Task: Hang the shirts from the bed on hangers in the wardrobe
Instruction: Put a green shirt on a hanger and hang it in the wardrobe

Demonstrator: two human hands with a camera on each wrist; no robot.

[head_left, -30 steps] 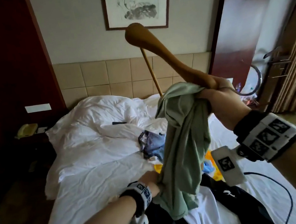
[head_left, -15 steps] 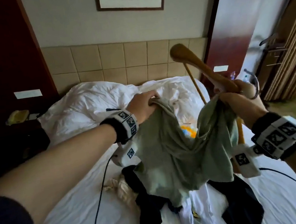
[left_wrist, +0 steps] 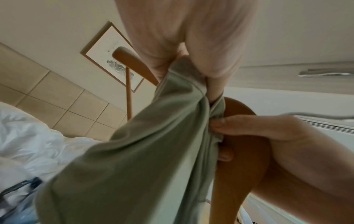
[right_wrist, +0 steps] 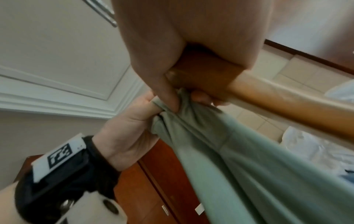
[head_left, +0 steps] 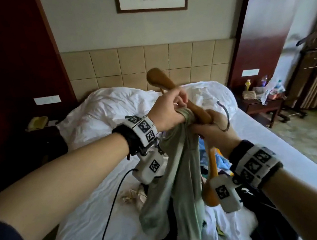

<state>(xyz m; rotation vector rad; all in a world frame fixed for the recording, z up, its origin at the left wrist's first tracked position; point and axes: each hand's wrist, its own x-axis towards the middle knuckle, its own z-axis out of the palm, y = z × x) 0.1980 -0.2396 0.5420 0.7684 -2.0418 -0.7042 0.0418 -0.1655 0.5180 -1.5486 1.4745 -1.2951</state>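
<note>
Above rumpled bed (head_left: 86, 223), hands bunch soft green shirt (head_left: 168, 180) onto rounded wooden hanger (head_left: 159, 77).

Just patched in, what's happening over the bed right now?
A person is fitting a sage-green shirt onto a wooden hanger above the bed. The right hand grips the hanger's middle, near its metal hook, and pinches some of the fabric. The left hand holds the shirt's bunched edge against the hanger's upper arm. The shirt hangs gathered, not yet spread across the hanger. More clothes lie on the bed below.
</note>
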